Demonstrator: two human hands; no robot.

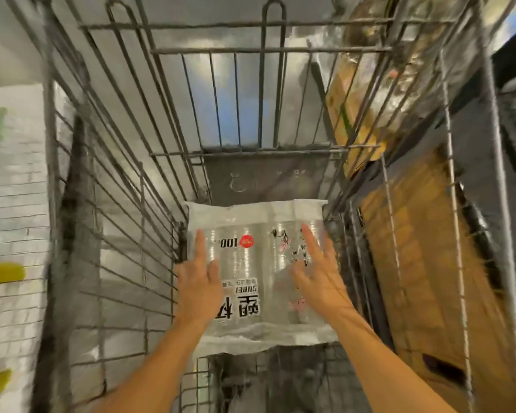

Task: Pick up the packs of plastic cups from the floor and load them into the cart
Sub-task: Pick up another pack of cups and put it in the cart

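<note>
A clear plastic pack of cups (251, 263) with black characters and a red dot lies flat at the bottom of the wire cart (209, 52). My left hand (198, 278) rests on the pack's left side, fingers stretched out. Over its right side my right hand (316, 272) is spread, fingers apart and palm down. Neither hand grips the pack. The near end of the pack shows between my forearms.
The cart's wire walls rise close on the left (116, 234), far (265, 99) and right (459, 204) sides. Brown cardboard boxes (423, 263) stand outside the right wall. White stacked packs with green and yellow marks (9, 234) sit outside on the left.
</note>
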